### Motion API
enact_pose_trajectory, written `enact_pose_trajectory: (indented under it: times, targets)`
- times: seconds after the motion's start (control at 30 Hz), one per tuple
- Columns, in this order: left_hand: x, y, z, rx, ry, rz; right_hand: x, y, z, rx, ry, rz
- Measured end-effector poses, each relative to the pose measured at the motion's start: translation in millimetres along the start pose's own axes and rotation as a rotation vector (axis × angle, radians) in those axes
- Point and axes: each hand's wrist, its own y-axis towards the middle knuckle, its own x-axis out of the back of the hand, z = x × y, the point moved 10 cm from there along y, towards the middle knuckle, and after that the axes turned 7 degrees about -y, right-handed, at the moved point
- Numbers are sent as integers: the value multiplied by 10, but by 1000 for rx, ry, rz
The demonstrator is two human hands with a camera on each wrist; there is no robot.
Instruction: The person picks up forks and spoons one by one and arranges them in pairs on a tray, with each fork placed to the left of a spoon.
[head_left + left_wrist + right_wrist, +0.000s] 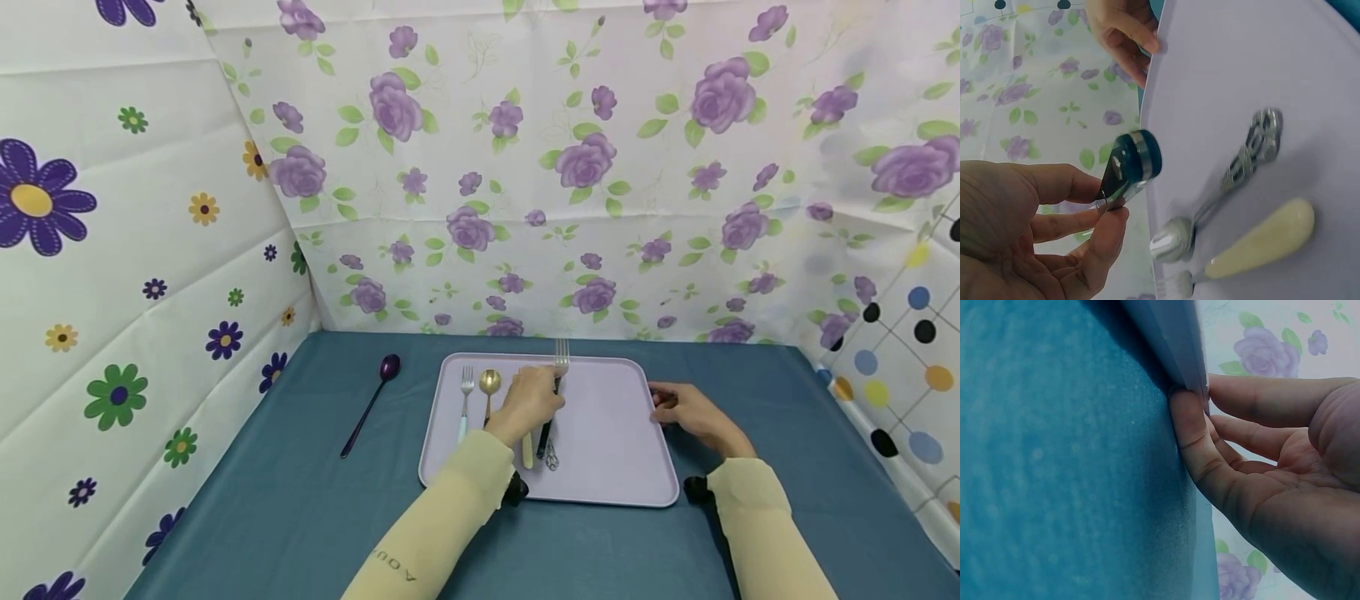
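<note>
In the head view my left hand (528, 398) pinches a fork (562, 357) with silver tines and a dark handle above the middle of the lilac tray (615, 442). The left wrist view has its dark teal handle end (1138, 156) between thumb and fingers, raised off the tray. Beneath that hand lie a silver spoon (1266, 134) with an ornate handle and a cream-handled fork (1266, 240). My right hand (697, 414) grips the tray's right edge, thumb and fingers on either side of the rim (1191, 350).
On the tray's left part lie a fork (467, 379) with a pale blue handle and a gold spoon (490, 382), partly behind my left arm. A dark purple spoon (389, 367) lies on the blue-green cloth (300, 500) left of the tray. Flowered sheets (465, 167) stand behind.
</note>
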Motion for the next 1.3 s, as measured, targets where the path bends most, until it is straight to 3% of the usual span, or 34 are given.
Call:
enact_pose_trajectory:
  times: [0.27,0.6,0.9,1.13,1.3]
  targets:
    - [-157,19,-94,-1,-53,46,-23,8,0,15,11,5]
    - [-240,29,-169,28,-2,20,-19,-3,24,24,-2,0]
    - [-334,84,-252,-26,-2,-14,-23,3,12,27,3,0]
    - [-385,124,-265,-11,1,-29,-16,-12,29,25,6,2]
    - [-474,148,-269,32,-23,-5,-4,-16,29,26,1,-1]
